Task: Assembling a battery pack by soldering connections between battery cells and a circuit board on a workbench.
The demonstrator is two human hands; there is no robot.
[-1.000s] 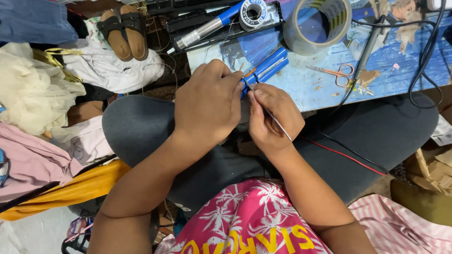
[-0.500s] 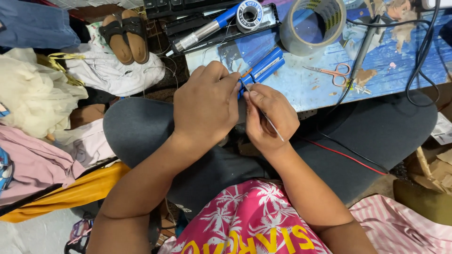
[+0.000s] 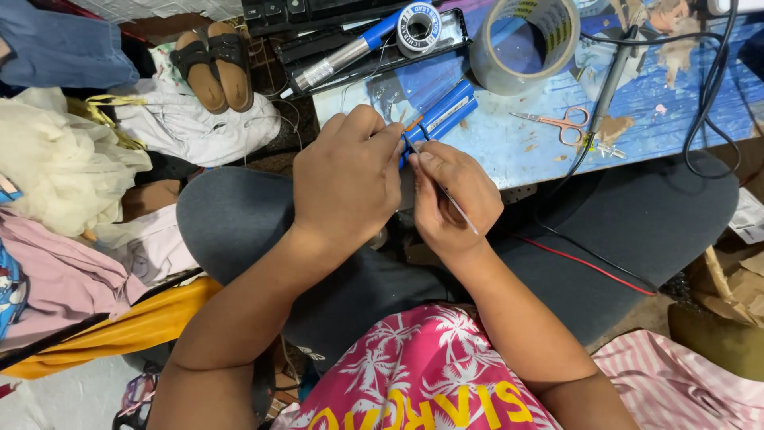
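My left hand (image 3: 348,180) curls around the near end of a blue pack of cylindrical cells (image 3: 442,115), which lies half on the low blue table (image 3: 509,147). A small orange bit shows at its fingertips. My right hand (image 3: 454,197) pinches a thin grey wire (image 3: 446,191) and holds its tip against the end of the pack. Both hands meet above my crossed legs in dark trousers.
On the table lie a clear tape roll (image 3: 521,41), small scissors (image 3: 557,123), a soldering iron (image 3: 611,80) with black cable, a solder spool (image 3: 419,25) and a blue-handled tool (image 3: 350,52). Sandals (image 3: 213,68) and piled clothes (image 3: 72,199) lie left. A red wire (image 3: 589,267) crosses my right knee.
Both hands have stayed on the blue pack and wire with only small shifts. The view has shifted slightly.
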